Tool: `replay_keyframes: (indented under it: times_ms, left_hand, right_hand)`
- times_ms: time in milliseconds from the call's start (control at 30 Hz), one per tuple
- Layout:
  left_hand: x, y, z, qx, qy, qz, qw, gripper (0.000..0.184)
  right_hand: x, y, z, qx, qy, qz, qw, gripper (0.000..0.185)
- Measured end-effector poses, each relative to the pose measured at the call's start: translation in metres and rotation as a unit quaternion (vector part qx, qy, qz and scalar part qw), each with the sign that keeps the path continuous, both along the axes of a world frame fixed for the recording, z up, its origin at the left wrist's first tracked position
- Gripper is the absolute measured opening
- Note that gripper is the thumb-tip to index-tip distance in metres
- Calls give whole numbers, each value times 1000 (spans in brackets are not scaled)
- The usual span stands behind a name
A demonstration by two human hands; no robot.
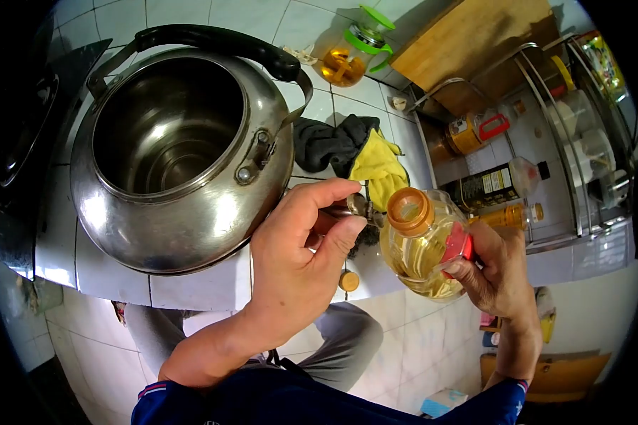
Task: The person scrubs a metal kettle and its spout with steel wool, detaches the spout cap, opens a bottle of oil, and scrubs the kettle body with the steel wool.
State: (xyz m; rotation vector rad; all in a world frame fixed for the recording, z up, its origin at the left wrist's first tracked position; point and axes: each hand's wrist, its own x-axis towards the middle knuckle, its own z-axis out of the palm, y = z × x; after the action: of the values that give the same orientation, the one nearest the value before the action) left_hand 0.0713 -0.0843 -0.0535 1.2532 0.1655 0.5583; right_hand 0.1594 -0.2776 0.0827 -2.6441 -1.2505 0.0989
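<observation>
Bottle (pixel 412 263) in right hand (pixel 494 273), mouth (pixel 411 212) near left hand (pixel 296 244).

Kettle (pixel 184 230) of shiny metal; bottle (pixel 412 256) of smooth, glossy plastic.

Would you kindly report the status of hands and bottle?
Right hand holding clear plastic bottle of yellowish liquid, uncapped. Left hand at small metal piece, partly hidden. Lidless round steel kettle beside left hand.
</observation>
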Motion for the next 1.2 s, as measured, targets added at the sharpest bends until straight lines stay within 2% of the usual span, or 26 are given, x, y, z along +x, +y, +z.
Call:
replay_keyframes:
  times_ms: [567, 1200]
  left_hand:
    - [0, -2, -2, -20, -10, 7, 1000, 30]
    - [1, -3, -4, -30, -9, 5, 1000, 29]
  right_hand:
    - [-2, 12, 17, -74, -37, 11, 996, 46]
    - [-2, 17, 25, -102, -38, 22, 994, 45]
